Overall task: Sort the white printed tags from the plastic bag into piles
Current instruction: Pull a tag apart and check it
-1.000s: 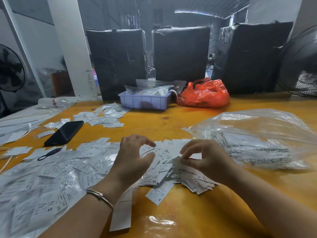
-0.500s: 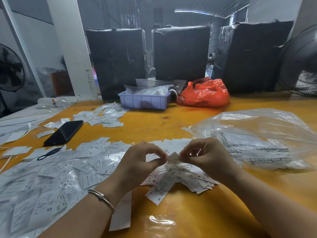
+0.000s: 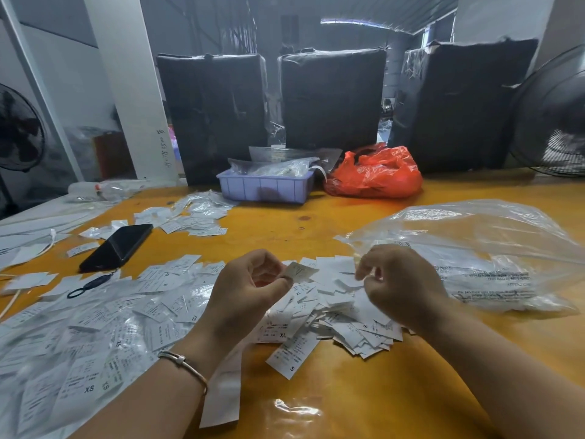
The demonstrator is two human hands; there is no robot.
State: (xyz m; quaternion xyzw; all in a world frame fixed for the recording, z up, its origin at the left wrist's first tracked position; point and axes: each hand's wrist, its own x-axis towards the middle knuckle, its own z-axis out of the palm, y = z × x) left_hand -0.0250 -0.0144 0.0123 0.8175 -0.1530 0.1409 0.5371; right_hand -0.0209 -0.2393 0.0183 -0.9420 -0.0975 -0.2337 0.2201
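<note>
Your left hand [image 3: 250, 296] pinches one white tag [image 3: 299, 271] above the near central tag pile [image 3: 342, 315] (sizes S, XL legible), your right hand [image 3: 400, 286] curls beside it, grip contents indiscernible, clear plastic bag [image 3: 474, 248] lying right on the yellow table [image 3: 364, 407].

L hand [image 3: 250, 289] pinching, R hand [image 3: 400, 286] curled, both raised, apart.

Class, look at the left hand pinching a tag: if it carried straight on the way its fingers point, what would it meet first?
The left hand, pinching a tag, points right, so it would probably meet the right hand first; depth is uncertain.
</note>
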